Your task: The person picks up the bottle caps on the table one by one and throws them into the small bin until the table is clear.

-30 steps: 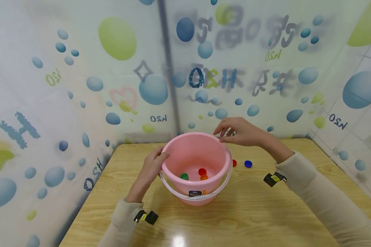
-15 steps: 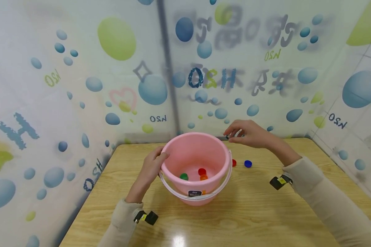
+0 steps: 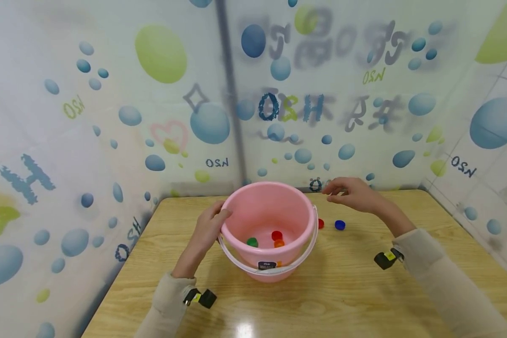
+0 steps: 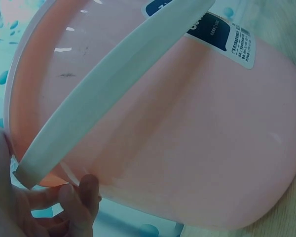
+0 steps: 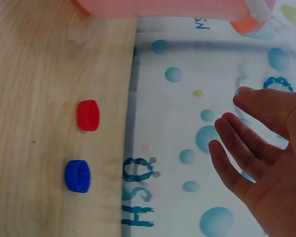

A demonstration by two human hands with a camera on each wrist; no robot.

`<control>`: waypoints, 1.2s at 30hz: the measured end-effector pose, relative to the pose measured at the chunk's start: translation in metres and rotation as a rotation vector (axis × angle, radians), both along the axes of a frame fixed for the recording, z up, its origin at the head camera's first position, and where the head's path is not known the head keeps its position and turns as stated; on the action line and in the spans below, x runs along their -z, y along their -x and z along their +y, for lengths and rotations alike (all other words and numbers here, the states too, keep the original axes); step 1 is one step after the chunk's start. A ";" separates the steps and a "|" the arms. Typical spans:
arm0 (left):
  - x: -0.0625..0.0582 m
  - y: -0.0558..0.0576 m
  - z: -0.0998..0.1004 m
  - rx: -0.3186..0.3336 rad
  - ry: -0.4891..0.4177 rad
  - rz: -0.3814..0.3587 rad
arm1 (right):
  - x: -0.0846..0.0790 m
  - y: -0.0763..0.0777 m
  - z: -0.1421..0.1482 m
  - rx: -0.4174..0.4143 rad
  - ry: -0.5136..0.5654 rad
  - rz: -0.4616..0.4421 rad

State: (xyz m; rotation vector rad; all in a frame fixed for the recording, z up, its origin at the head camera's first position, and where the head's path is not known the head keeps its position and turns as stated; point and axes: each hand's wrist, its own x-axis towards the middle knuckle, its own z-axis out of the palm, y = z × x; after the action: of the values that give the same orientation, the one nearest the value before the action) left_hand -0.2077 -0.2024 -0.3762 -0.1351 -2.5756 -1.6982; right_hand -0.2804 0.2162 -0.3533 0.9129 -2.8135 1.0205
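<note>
A pink bucket (image 3: 268, 202) stands upright on the wooden table, its white handle (image 3: 274, 271) hanging down in front. My left hand (image 3: 207, 224) grips the bucket's left rim, thumb over the edge; the left wrist view shows curled fingers (image 4: 79, 202) beneath the rim by the handle joint. Inside the bucket lie a green bottle cap (image 3: 252, 242), a red cap (image 3: 276, 235) and an orange cap (image 3: 279, 243). To the bucket's right, my right hand (image 3: 357, 195) hovers with loosely bent fingers and nothing in them. Below it on the table are a blue cap (image 3: 340, 225) and another red cap (image 5: 88, 115).
The wooden table (image 3: 363, 281) reaches back to a patterned curtain (image 3: 342, 94) with bubble prints and lettering. A similar curtain (image 3: 67, 164) borders the left side. Each sleeve cuff carries a small black wrist camera (image 3: 387, 258).
My right hand has moved right and slightly down, from the bucket's right rim to above the loose caps. The left hand and the bucket have stayed in place.
</note>
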 end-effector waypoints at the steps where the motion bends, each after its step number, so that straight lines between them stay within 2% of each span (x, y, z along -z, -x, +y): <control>1: 0.000 0.000 0.000 0.001 -0.001 0.001 | 0.004 0.001 0.001 0.002 -0.001 -0.005; 8: 0.000 0.000 0.000 0.000 -0.007 -0.001 | 0.027 0.006 0.007 0.018 -0.017 0.013; 13: -0.002 0.002 0.000 -0.005 0.002 0.019 | 0.038 0.007 0.013 0.076 -0.013 -0.009; 24: 0.001 0.000 0.001 0.007 -0.015 0.011 | 0.064 0.001 0.021 0.155 -0.008 -0.035; 36: 0.000 0.000 0.001 -0.005 0.006 0.011 | 0.083 -0.001 0.025 0.265 0.024 -0.028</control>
State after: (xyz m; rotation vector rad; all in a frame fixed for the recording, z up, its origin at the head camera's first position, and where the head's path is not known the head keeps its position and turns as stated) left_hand -0.2076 -0.2012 -0.3764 -0.1379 -2.5713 -1.6834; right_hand -0.2797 0.2408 -0.4359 0.5080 -2.8368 1.0331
